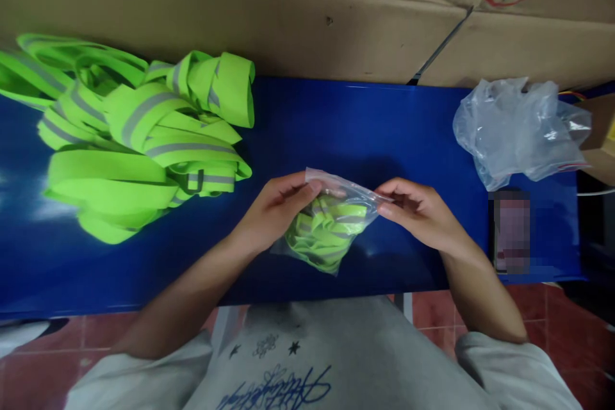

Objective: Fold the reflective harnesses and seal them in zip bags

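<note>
A clear zip bag [343,182] is stretched by its top edge between my two hands, just above the table's front half. Inside it lies a folded neon-green reflective strap [327,230] with grey stripes. My left hand [283,205] pinches the bag's left top corner between thumb and fingers. At the opposite corner, my right hand [413,208] grips the edge the same way. To the left of my hands a loose heap of neon-green reflective straps [144,134] is spread, with a black buckle [195,180] at its lower right.
The blue table [336,122] backs onto large cardboard boxes [288,19]. At the right lie several crumpled clear plastic bags [519,131], with a phone-like object [512,230], its screen blurred, in front of them. Another cardboard box [600,141] stands at the right edge.
</note>
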The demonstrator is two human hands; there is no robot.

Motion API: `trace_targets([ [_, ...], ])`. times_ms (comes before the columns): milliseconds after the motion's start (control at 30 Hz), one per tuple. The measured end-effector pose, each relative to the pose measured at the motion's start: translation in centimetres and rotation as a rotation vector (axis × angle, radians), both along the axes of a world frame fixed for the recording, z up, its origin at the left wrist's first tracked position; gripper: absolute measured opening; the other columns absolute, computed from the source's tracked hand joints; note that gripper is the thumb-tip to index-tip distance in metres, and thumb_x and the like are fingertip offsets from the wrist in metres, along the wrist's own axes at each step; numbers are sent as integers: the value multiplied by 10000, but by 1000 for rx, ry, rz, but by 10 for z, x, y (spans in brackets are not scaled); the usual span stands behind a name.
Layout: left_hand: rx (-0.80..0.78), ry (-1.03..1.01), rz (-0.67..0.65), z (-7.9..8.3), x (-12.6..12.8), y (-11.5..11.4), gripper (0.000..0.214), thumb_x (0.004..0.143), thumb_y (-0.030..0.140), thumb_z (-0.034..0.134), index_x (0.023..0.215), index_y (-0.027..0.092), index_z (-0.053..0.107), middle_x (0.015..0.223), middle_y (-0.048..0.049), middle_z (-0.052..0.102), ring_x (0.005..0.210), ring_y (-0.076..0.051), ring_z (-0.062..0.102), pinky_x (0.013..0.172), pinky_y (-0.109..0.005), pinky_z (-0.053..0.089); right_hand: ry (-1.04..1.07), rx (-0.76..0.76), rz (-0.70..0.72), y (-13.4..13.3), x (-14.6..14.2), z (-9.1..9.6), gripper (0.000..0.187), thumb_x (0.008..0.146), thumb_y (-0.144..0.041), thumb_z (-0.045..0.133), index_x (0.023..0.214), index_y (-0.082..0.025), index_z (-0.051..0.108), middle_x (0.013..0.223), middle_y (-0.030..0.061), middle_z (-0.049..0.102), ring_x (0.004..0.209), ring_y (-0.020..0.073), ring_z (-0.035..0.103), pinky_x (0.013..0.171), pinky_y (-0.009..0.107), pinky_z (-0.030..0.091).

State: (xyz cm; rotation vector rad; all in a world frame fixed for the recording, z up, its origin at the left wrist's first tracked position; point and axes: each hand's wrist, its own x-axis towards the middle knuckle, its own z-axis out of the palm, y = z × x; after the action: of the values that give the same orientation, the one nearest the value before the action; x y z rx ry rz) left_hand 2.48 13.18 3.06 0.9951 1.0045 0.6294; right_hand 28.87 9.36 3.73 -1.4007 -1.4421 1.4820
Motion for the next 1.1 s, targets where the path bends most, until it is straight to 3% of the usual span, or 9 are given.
trace_targets([
  [167, -145, -108, 3, -3, -2, 2, 330, 935, 459, 666, 1059, 186, 803, 1025, -96, 803, 983, -275, 759, 874, -412, 617, -81, 76, -42, 0, 4, 2, 323, 889, -448, 774, 746, -184, 653, 631, -38, 607, 546, 76, 489, 506, 209, 376],
  [333, -49, -8, 43, -4, 2, -1, 354, 874, 501, 749, 1056, 199, 780, 1037, -68, 800, 929, -229, 750, 828, -350, 609, -219, 203, -75, -4, -3, 3, 266, 906, -383, 768, 750, -196, 658, 679, -31, 643, 608, 93, 547, 583, 229, 432],
  [433, 12, 83, 22, -3, 4, -1, 343, 812, 431, 829, 1035, 176, 768, 1027, -68, 800, 903, -208, 745, 821, -325, 596, -124, 136, -15, -3, -3, 3, 201, 917, -380, 754, 851, -199, 698, 773, -12, 692, 678, 107, 609, 635, 232, 482],
  [600, 17, 52, -39, -2, 1, 2, 286, 864, 391, 789, 1057, 179, 774, 1053, -69, 797, 926, -188, 743, 846, -304, 585, -44, 62, -1, 0, 3, 1, 208, 912, -389, 761, 880, -192, 704, 789, -4, 689, 697, 110, 606, 637, 231, 478],
  [800, -10, -5, 121, -12, -1, 0, 258, 877, 435, 784, 975, 197, 793, 910, -21, 778, 799, -134, 693, 711, -206, 546, -82, 160, -39, -2, 6, -2, 184, 923, -312, 754, 814, -203, 653, 746, -19, 642, 661, 98, 559, 618, 233, 440],
  [933, 54, -6, 134, -14, 2, -2, 236, 902, 430, 760, 960, 205, 800, 875, -16, 764, 786, -120, 671, 707, -191, 525, -103, 205, -26, -4, 7, -2, 198, 927, -281, 742, 784, -207, 628, 719, -29, 621, 634, 91, 536, 589, 227, 417],
  [1100, 127, 87, 191, -12, 8, -5, 291, 918, 476, 727, 942, 192, 790, 809, -13, 723, 689, -105, 618, 614, -186, 472, -119, 181, 11, -3, 5, 1, 91, 943, -278, 721, 898, -218, 671, 819, -22, 671, 729, 100, 609, 676, 225, 477],
])
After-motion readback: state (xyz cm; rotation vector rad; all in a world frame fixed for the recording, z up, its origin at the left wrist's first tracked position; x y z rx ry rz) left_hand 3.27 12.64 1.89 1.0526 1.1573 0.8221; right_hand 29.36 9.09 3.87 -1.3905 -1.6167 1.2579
